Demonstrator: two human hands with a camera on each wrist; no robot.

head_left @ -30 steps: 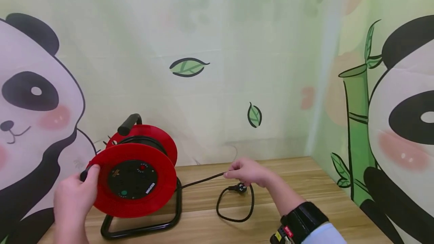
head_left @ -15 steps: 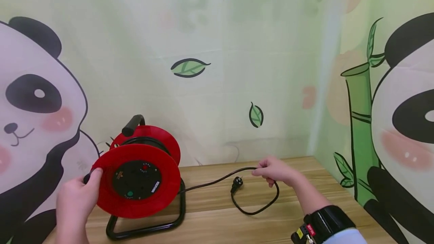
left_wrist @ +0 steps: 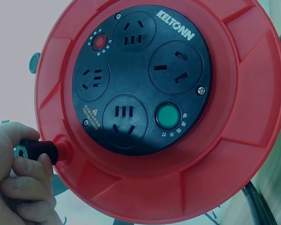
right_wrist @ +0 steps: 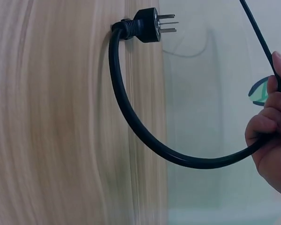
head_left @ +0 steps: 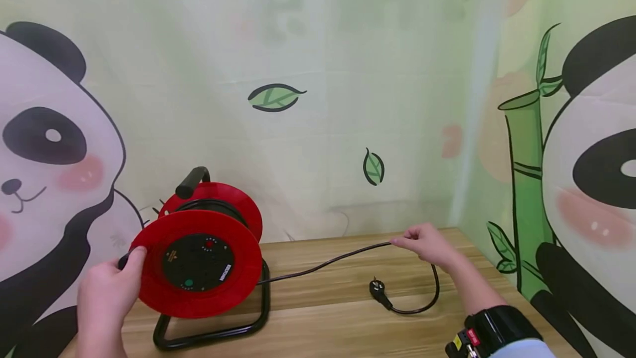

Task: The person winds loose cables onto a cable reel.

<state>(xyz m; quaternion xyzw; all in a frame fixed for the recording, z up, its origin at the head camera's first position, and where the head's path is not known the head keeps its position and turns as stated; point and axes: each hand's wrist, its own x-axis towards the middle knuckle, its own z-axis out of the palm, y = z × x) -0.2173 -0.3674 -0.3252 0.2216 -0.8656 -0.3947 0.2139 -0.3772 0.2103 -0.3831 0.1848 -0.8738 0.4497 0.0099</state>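
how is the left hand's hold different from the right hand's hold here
The left hand grips the short black crank knob on the red cable reel, low at the reel's left edge. The right hand pinches the black cable far to the right of the reel, raised above the wooden table, with the plug lying on the table below it. Both hands have fingers curled round black parts of the same reel set.

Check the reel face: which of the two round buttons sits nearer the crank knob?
The green button, low on the black panel; the red button sits at the top, farther from the crank knob.
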